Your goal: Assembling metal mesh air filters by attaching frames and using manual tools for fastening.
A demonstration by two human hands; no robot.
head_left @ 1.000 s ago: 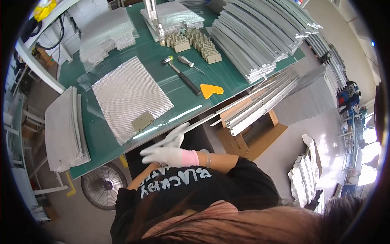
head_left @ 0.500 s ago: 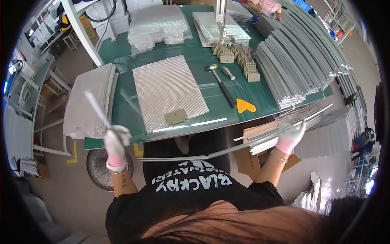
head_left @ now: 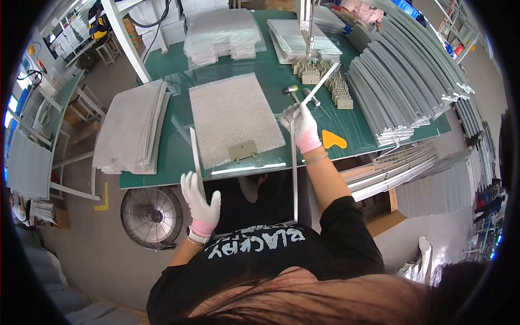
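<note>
A long thin metal strip (head_left: 294,179) is bent into an open frame in front of my chest. One side runs from the table edge toward me, the bottom crosses my shirt, and a free end slants up over the table. My right hand (head_left: 302,125), in a white glove, grips the strip at a bend above the green table (head_left: 173,151). My left hand (head_left: 200,205), also gloved, holds the strip's left side below the table edge with fingers partly spread. Between the hands a silver mesh sheet (head_left: 233,116) lies on the table, with a tan clip (head_left: 242,150) on its near edge.
An orange scraper (head_left: 333,140), a hammer (head_left: 292,91) and tan blocks (head_left: 325,81) lie by my right hand. Stacked metal strips (head_left: 406,81) fill the right side and mesh sheets (head_left: 132,127) the left. A floor fan (head_left: 151,216) stands below the table.
The strip, held stretched out between my widely spread hands before, is now folded into a frame. My right hand rose over the table; my left moved in toward the middle.
</note>
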